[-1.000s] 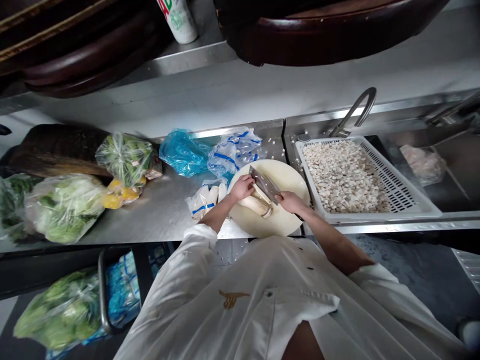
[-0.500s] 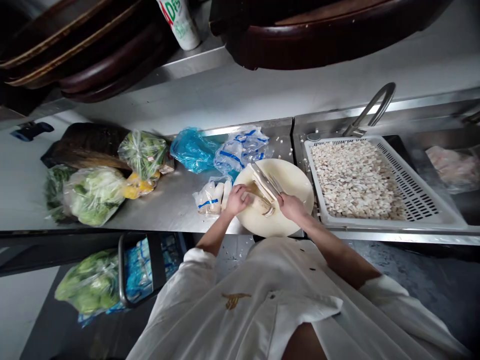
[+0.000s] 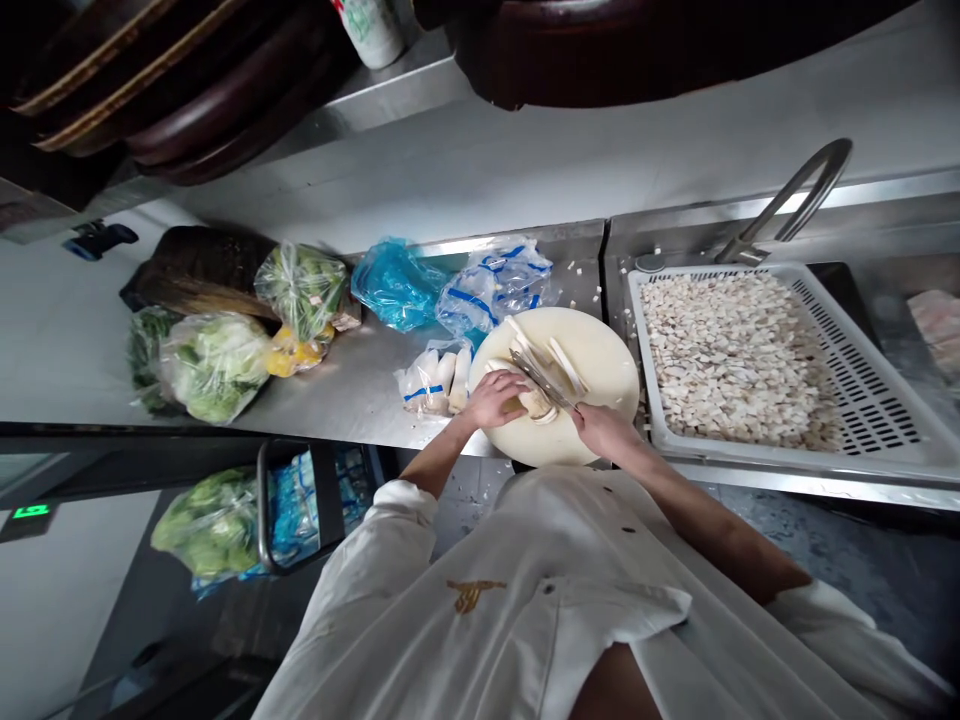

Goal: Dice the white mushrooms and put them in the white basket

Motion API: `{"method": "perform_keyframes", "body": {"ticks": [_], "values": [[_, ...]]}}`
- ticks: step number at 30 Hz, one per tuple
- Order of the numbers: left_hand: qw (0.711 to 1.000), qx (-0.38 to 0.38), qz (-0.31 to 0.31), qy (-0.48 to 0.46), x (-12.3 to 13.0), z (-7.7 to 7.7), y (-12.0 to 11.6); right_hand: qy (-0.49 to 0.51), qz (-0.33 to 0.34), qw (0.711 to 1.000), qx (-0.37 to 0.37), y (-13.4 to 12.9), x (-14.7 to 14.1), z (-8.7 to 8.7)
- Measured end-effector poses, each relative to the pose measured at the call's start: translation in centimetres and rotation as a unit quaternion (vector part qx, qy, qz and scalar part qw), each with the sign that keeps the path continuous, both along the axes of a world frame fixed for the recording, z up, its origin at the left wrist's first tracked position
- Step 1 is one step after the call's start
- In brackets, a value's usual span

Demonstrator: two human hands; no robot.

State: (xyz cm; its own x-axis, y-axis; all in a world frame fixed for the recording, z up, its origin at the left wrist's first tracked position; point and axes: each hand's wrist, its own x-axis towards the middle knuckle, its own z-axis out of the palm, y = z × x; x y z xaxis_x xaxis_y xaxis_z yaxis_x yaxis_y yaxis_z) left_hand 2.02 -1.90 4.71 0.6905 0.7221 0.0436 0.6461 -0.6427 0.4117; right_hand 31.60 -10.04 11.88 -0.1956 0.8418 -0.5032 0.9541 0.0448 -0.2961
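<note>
On a round cream cutting board (image 3: 600, 335), my left hand (image 3: 495, 398) presses down on a pale mushroom (image 3: 537, 404), its fingers bent over it. A knife (image 3: 546, 380) is gripped by its handle in my right hand (image 3: 604, 430). Its blade lies slanted along the right side of the mushroom, close to my left fingertips. Long white mushroom strips (image 3: 568, 366) rest on the board beyond the blade. Left of the board, whole white mushrooms (image 3: 442, 378) lie in an open clear bag with blue tape.
To the right, a white perforated basket (image 3: 889, 420) holds a heap of diced mushroom (image 3: 739, 360) beneath a curved tap (image 3: 810, 190). A blue bag (image 3: 397, 285), a crumpled clear bag (image 3: 495, 285) and bagged greens (image 3: 217, 365) line the counter. Dark trays (image 3: 600, 55) overhang at the top.
The knife has come down beside the mushroom, and white strips now lie apart on the board. My left hand has moved over the mushroom. The whole view has shifted slightly.
</note>
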Motion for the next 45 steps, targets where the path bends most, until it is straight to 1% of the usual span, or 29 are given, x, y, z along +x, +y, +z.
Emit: {"method": "perform_keyframes", "body": {"ticks": [2,5,9,11,14,17,20,24,26,29,32,35,38,40,42,45], "values": [[1.0,-0.015,-0.019,0.008,0.2,0.3,0.1,0.001,-0.005,1.0,0.005,-0.2,-0.1,0.3],[1.0,-0.018,-0.004,0.004,0.5,-0.1,0.2,0.009,-0.022,1.0,-0.006,0.0,-1.3,0.1],[1.0,-0.018,0.0,0.005,0.5,-0.5,0.5,0.018,-0.045,0.998,-0.037,1.1,-3.4,-0.3],[1.0,-0.021,-0.01,0.002,0.5,-0.4,0.5,0.02,-0.045,0.999,-0.022,1.4,-3.9,-0.2],[1.0,-0.019,-0.011,-0.016,0.5,-0.6,0.2,0.013,-0.043,0.999,0.005,1.2,-4.1,0.0],[0.999,-0.01,0.0,-0.036,0.4,-1.0,-0.1,0.004,-0.057,0.998,-0.01,1.0,-4.8,-0.2],[0.999,-0.009,0.002,-0.046,0.3,-1.4,-0.2,-0.006,-0.064,0.998,-0.029,1.5,-5.7,-0.2],[0.998,-0.007,-0.006,-0.066,0.0,-1.9,-0.2,-0.021,-0.054,0.998,-0.005,1.5,-5.6,0.8],[0.996,-0.001,-0.003,-0.084,-0.1,-2.4,-0.3,-0.025,-0.053,0.998,0.007,1.1,-5.7,1.0],[0.995,0.005,0.008,-0.103,-0.2,-3.3,-0.4,-0.031,-0.063,0.997,-0.016,1.0,-6.7,0.4],[0.993,-0.005,0.011,-0.113,-0.3,-3.6,-0.6,-0.039,-0.07,0.996,-0.031,1.4,-7.5,-0.1],[0.992,-0.018,0.01,-0.123,-0.5,-3.5,-0.7,-0.045,-0.062,0.997,-0.011,1.3,-6.9,0.9],[0.992,-0.025,0.013,-0.122,-0.6,-3.5,-0.8,-0.045,-0.046,0.998,0.003,0.3,-6.0,1.8],[0.992,-0.027,0.014,-0.12,-0.6,-3.7,-0.8,-0.048,-0.05,0.998,-0.013,-0.2,-6.1,1.4],[0.992,-0.028,0.01,-0.125,-0.6,-3.9,-0.8,-0.05,-0.066,0.996,-0.028,-0.2,-6.8,0.3],[0.991,-0.019,0.009,-0.133,-0.5,-4.1,-0.7,-0.031,-0.071,0.997,-0.031,0.8,-7.5,-1.4]]}}
